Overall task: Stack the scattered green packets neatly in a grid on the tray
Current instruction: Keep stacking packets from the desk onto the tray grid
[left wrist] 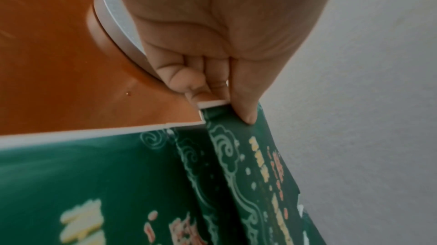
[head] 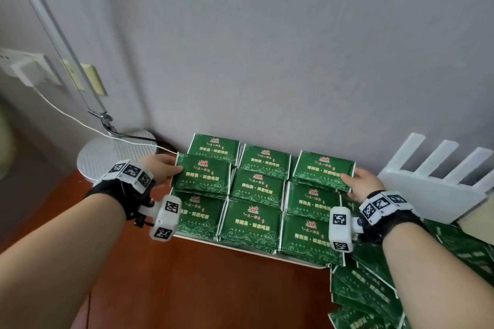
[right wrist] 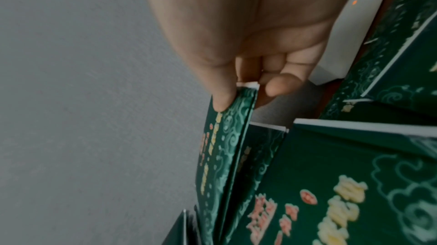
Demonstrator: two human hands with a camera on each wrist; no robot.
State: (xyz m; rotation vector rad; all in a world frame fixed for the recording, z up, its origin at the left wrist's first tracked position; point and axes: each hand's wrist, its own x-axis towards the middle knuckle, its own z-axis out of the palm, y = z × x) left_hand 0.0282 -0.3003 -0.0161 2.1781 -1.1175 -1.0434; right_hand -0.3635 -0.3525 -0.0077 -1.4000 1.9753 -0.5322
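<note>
Reddish-brown wood forms the surface (head: pixel 187 283), backed by a grey wall, and on it a white tray (head: pixel 302 262) carries green packets (head: pixel 252 224) in a three-by-three grid, each printed with pale cloud scrolls, a red emblem and yellow Chinese lettering too blurred to read. Each hand's grip pinches one packet, thumb on top: the left hand (head: pixel 160 168) holds the left packet (head: pixel 203 177), the right hand (head: pixel 363 187) the right packet (head: pixel 323 173). More loose packets (head: pixel 374 294) lie scattered to the right of the tray.

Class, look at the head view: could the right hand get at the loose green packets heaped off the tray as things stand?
Probably not yet: the right hand is pinching a packet over the tray. The heap lies uncovered just below its forearm.
</note>
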